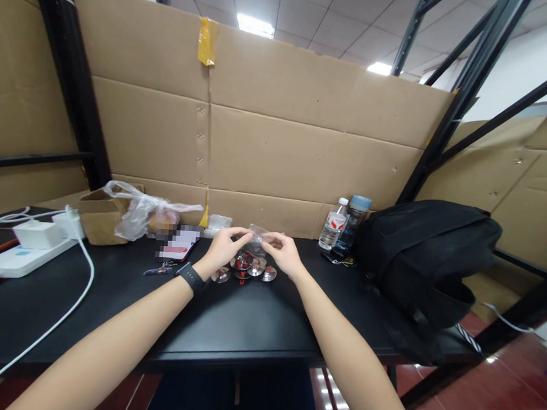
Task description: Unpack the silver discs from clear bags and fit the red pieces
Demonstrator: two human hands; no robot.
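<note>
Both my hands are stretched out over the far part of a black table (256, 319). My left hand (224, 246), with a black band on the wrist, and my right hand (283, 250) pinch the two ends of a small clear plastic bag (257, 238) held between them. Just under the bag lie several small shiny metal discs with red parts (248, 267), in a loose cluster on the table. The fingers of both hands are closed on the bag.
A black backpack (426, 265) fills the table's right end, with two bottles (342, 225) beside it. At the left are a white power strip with charger and cable (27, 250), a cardboard box with a plastic bag (123, 216) and a phone (179, 245). Cardboard walls stand behind.
</note>
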